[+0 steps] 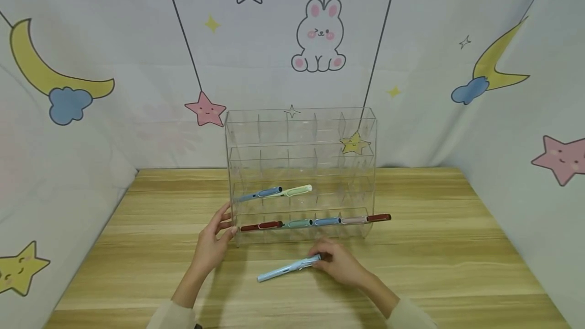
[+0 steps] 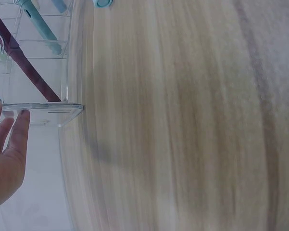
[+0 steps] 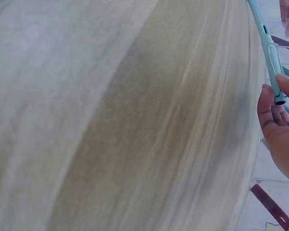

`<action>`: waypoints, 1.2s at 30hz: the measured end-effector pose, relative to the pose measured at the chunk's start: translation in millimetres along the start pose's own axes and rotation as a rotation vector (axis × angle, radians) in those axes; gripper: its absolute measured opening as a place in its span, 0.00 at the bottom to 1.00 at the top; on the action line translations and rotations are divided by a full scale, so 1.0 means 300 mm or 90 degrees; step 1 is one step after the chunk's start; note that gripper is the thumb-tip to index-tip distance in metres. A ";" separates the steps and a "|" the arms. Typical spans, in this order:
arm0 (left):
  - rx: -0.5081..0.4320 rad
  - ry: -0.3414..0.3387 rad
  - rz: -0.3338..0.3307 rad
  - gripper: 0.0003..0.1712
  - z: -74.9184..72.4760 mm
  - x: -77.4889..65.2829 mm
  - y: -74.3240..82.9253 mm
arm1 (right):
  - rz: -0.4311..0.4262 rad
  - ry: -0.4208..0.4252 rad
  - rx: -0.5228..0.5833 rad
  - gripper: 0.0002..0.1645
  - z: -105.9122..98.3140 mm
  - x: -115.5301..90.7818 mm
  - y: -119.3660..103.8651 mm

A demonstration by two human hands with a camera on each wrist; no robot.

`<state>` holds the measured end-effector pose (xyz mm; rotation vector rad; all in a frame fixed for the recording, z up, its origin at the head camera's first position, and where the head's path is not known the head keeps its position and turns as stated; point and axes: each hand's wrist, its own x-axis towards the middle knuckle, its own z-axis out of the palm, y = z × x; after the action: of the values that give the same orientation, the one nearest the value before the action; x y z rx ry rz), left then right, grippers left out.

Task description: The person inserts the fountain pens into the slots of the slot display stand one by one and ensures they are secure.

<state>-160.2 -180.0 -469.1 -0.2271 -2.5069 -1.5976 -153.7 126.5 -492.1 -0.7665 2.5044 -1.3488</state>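
A clear acrylic pen rack (image 1: 301,166) with tiers of compartments stands on the wooden table. At its left side is my left hand (image 1: 214,242), fingers along the outside of the side panel (image 2: 43,107) and thumb over its front edge. My right hand (image 1: 340,263) pinches a light blue pen (image 1: 288,269) by its capped end, in front of the rack. That pen (image 3: 267,41) slants with its other end toward the left. Along the rack's lowest tier lie a dark red pen (image 1: 261,226), a green pen (image 1: 299,224), a blue pen (image 1: 326,221), a pinkish pen (image 1: 354,220) and another dark red pen (image 1: 379,218).
One tier higher, a blue pen (image 1: 258,194) and a pale green pen (image 1: 297,191) lie at the left. Behind the table (image 1: 420,248) hangs a white curtain (image 1: 137,39) printed with stars, moons and a rabbit; it also flanks both sides.
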 end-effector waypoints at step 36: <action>0.000 0.000 0.019 0.34 -0.003 -0.002 0.001 | -0.204 0.136 0.087 0.08 -0.241 -0.022 -0.171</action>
<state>-159.5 -180.6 -468.5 -0.2619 -2.4916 -1.5860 -159.3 158.9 -409.6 -1.0797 2.4863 -1.7736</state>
